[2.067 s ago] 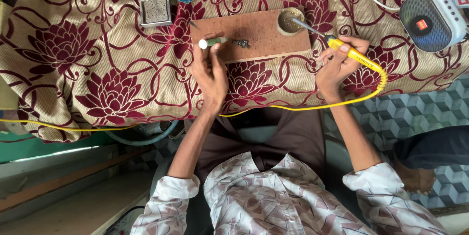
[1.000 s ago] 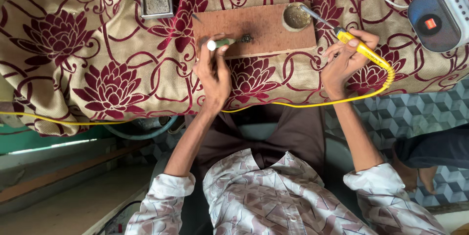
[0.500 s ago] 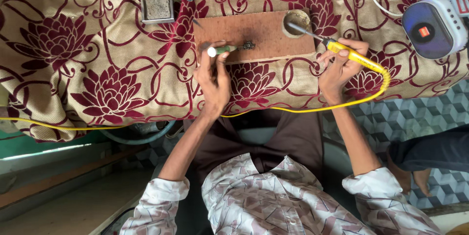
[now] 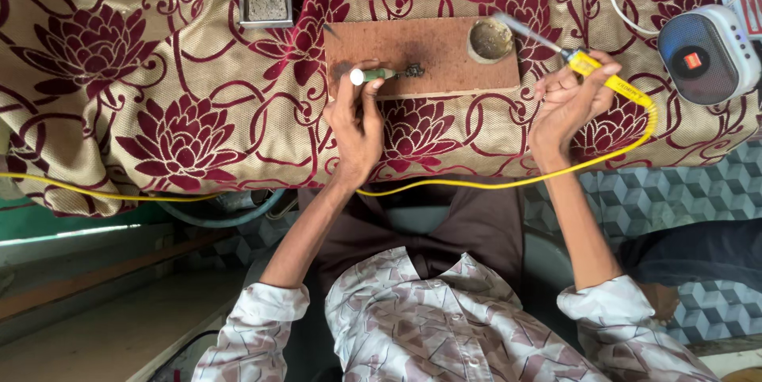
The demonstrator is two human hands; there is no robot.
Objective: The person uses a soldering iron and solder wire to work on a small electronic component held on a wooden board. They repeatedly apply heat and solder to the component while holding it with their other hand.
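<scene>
Left hand [image 4: 355, 124] of mine pinches a small green part [image 4: 379, 75] on the wooden board [image 4: 429, 48]; my right hand [image 4: 565, 104] grips the yellow soldering iron [image 4: 583, 64], tip beside the round tin [image 4: 490, 39].

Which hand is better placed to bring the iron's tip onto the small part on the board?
Right. The right hand holds the soldering iron; the left hand pins the small part to the wooden board.
</scene>
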